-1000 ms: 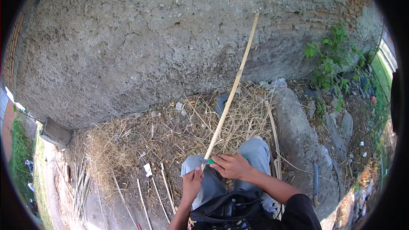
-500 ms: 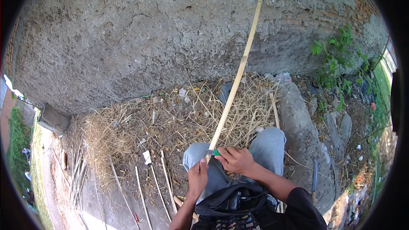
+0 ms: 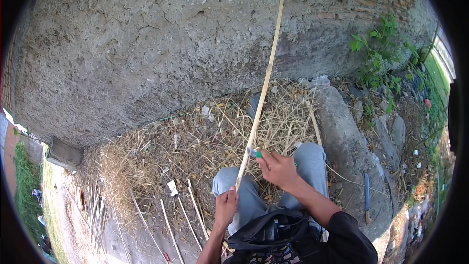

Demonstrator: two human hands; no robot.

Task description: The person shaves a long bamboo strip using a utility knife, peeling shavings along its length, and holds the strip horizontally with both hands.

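Fingers of left hand (image 3: pixel 226 207) grip bamboo strip (image 3: pixel 264 85); right hand (image 3: pixel 278 168) holds knife (image 3: pixel 255 154).

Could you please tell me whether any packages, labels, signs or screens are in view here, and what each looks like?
Small white scrap, perhaps a wrapper or paper: on the ground left of the person's knees, among the straw; roughly rectangular, too small to tell more.
No signs or screens show.

A rough plastered wall (image 3: pixel 146 44) rises behind dry straw (image 3: pixel 161 151); weeds (image 3: pixel 376 54) grow rightward.
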